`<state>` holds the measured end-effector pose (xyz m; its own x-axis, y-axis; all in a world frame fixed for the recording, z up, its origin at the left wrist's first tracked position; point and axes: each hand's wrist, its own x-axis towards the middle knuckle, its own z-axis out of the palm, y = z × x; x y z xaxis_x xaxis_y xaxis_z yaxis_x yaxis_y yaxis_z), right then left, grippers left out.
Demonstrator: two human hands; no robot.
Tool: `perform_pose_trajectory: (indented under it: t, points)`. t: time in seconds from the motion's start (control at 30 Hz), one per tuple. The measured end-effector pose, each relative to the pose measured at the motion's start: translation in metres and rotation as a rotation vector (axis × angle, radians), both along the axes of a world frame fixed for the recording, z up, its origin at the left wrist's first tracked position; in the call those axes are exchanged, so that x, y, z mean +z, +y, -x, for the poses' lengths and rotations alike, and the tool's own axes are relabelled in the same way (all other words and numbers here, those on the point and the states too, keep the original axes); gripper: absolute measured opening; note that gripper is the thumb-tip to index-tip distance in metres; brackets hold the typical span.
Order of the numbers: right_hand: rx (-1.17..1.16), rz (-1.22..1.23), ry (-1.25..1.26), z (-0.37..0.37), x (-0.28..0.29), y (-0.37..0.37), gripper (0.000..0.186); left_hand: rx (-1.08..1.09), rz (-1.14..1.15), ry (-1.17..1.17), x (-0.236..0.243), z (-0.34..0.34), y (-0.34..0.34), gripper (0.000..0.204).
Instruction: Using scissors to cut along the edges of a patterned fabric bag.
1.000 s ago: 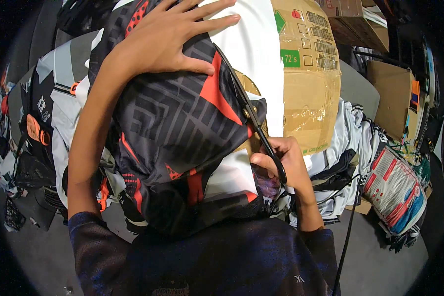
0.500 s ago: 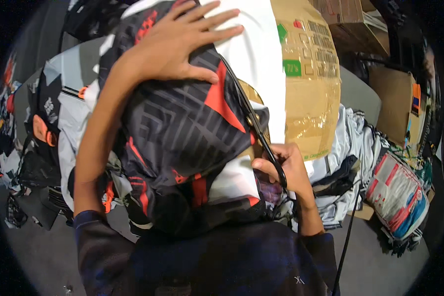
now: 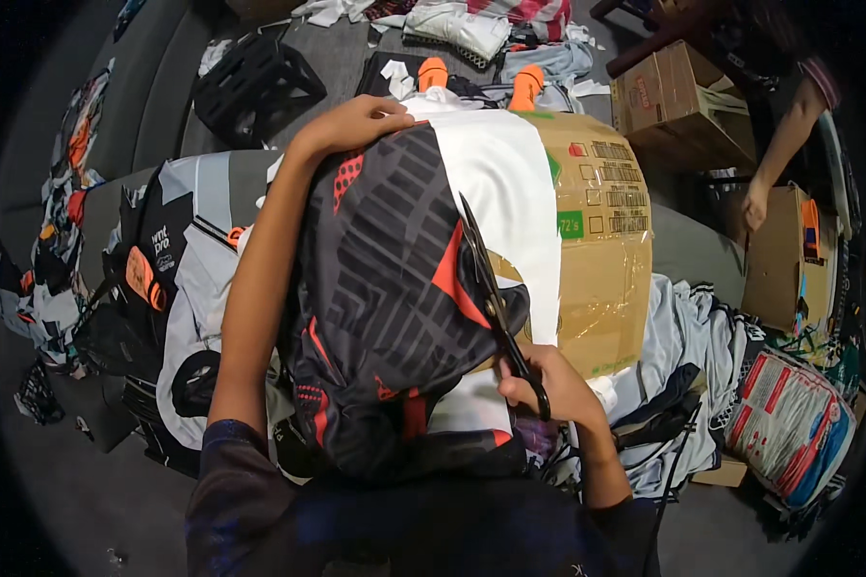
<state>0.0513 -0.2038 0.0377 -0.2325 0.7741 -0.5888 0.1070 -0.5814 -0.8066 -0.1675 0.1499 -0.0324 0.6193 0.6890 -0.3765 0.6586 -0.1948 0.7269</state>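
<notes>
A black and dark grey patterned cloth (image 3: 375, 231) with red patches drapes over a cardboard box (image 3: 601, 279). A strip of white cloth (image 3: 510, 173) lies beside it on the box. At the far edge of the dark cloth, my left hand (image 3: 351, 127) has its thumb and fingers drawn together on the fabric. My right hand (image 3: 563, 389) grips the handles of black scissors (image 3: 491, 298), whose blades point away along the dark cloth's right edge. The blades look nearly closed, lying over the red patch and white cloth.
Garments (image 3: 683, 337) in white and grey lie heaped at the right, near a plastic-wrapped bundle (image 3: 789, 423). Another person's hand (image 3: 755, 204) reaches to an open carton (image 3: 779, 255). A black plastic stool (image 3: 258, 88) and orange items (image 3: 527, 87) are beyond the box.
My left hand has gone from lying spread on the dark cloth to its far edge, fingers drawn in. The view has tilted farther out. Another person's arm has appeared at the right.
</notes>
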Motion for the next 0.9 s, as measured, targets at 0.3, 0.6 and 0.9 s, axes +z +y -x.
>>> perform_pose_trajectory:
  t: [0.3, 0.6, 0.9]
  points:
    - [-0.113, 0.028, 0.061, 0.018, 0.001, 0.020, 0.031, 0.000, 0.321, -0.134, -0.029, -0.012, 0.037, 0.027]
    - [-0.166, -0.181, 0.087, 0.020, -0.018, 0.012, 0.032, 0.018, -0.353, -0.452, 0.017, -0.022, 0.042, 0.014]
    - [-0.087, -0.389, 0.198, 0.038, -0.008, 0.016, 0.051, 0.065, -0.543, -0.705, 0.187, -0.024, -0.023, 0.020]
